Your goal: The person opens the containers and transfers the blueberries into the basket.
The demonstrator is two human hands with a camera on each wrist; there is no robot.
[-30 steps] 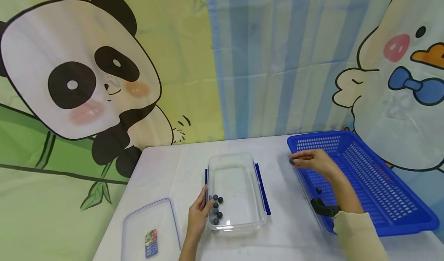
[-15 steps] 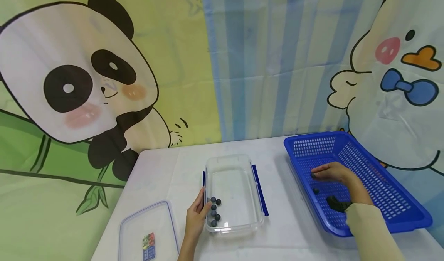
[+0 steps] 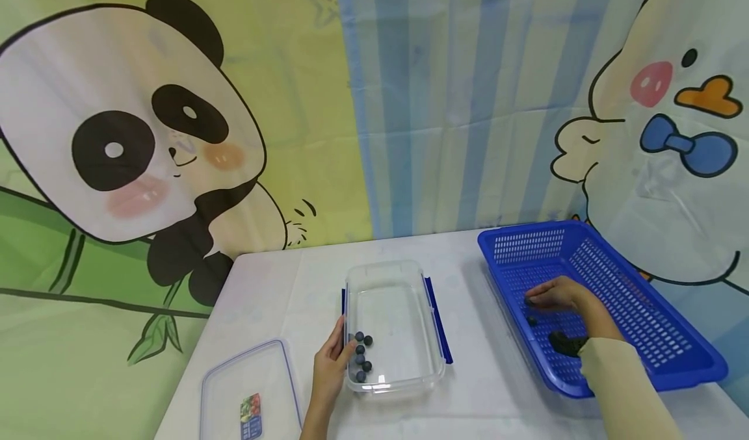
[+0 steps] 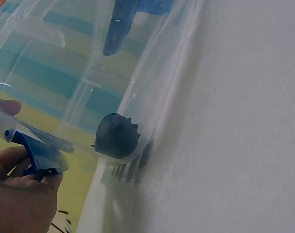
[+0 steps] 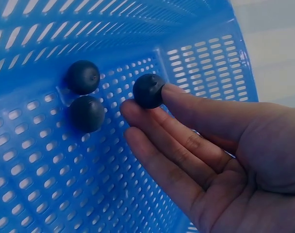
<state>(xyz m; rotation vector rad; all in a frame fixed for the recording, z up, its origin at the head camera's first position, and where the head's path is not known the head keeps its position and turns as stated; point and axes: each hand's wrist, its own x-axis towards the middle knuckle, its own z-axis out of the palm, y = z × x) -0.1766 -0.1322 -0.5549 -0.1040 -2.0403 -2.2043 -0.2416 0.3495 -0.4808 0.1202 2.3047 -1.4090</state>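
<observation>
My left hand (image 3: 330, 362) grips the left side of a clear plastic food container (image 3: 404, 329), its thumb over the rim. In the left wrist view, the fingers (image 4: 21, 179) are curled about a blue side latch (image 4: 40, 155). Several dark blueberries (image 3: 359, 349) lie along the container's left side. Inside a blue perforated basket (image 3: 661, 323) my right hand (image 3: 562, 295) pinches one blueberry (image 5: 148, 91) between thumb and fingertips. Two other blueberries, an upper one (image 5: 83, 77) and a lower one (image 5: 87, 114), sit by the basket wall, just off the fingertips.
A clear lid (image 3: 234, 375) with a blue edge and a small printed label (image 3: 251, 416) lies on the white tabletop (image 3: 304, 297) at the left. Behind the table hangs a printed curtain (image 3: 421, 102). The container's right latch (image 3: 438, 320) is folded outward.
My right hand has gone from above the basket's left rim down into the basket, with the blueberry at its fingertips. My left hand keeps its grip on the container.
</observation>
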